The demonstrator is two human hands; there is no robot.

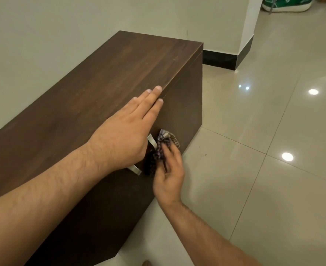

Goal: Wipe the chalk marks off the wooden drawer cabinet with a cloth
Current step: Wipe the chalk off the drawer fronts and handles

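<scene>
A low, dark brown wooden drawer cabinet stands against the wall. My left hand lies flat on its top near the front edge, fingers straight and together. My right hand holds a crumpled dark checked cloth against the cabinet's front face, just right of a metal handle. The right hand is blurred. I see no clear chalk marks on the front; a few faint pale specks sit on the top near the far right.
Glossy beige floor tiles spread to the right of the cabinet. A cream wall with a black skirting board runs behind. A green shoe lies at the top right corner.
</scene>
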